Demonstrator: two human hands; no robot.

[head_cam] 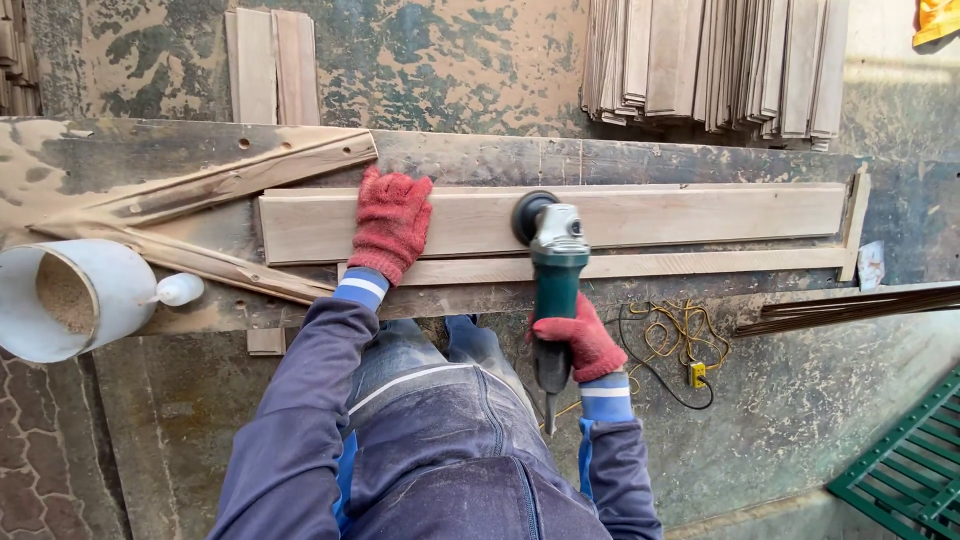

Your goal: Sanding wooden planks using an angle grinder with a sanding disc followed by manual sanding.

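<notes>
Big picture first: a dusty workbench (700,160) runs across the view, and on it lies the long pale plank (700,215), its long axis left to right, its right end up against a thin wooden stop (854,222) and its near edge along a narrow batten (700,264). Down to the tool now: the green angle grinder (553,270) stands crosswise to the plank, its sanding disc (528,216) on the board near the middle and its body pointing back toward the person. The right hand (578,340), in a red glove, is wrapped tight round the grinder's rear grip, fingers closed on it. The left hand (392,222), gloved the same, lies flat on the plank just left of the disc, fingers together and pressing down, so it's the hand nearer the wood. Whether the disc sits flat or tilted, hard to say from up here. Off left, a white tube (65,300) holding sawdust.
</notes>
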